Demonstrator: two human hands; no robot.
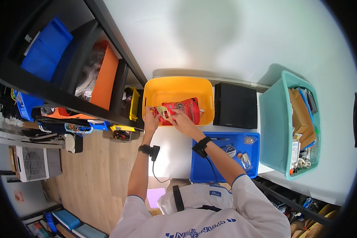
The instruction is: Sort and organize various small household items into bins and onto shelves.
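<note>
Over the near edge of a yellow bin point(178, 85), both my hands are together at a small red and pale-yellow packet point(162, 111). My left hand point(150, 119) pinches its left side with the fingertips. On its right side, the fingers of my right hand point(181, 121) are closed on the packet too. Just beyond my right hand, inside the bin, lies a larger glossy red bag point(189, 106), partly covered by that hand. My fingers hide part of the small packet, and its contents cannot be made out.
Right of the bin lies a flat black box point(236, 105). A blue tray point(196, 170) with small items sits nearer me. Farther right, a tall teal bin point(271, 131) holds cardboard and cables. A black shelf frame point(67, 93) with blue and orange bins rises close on the left.
</note>
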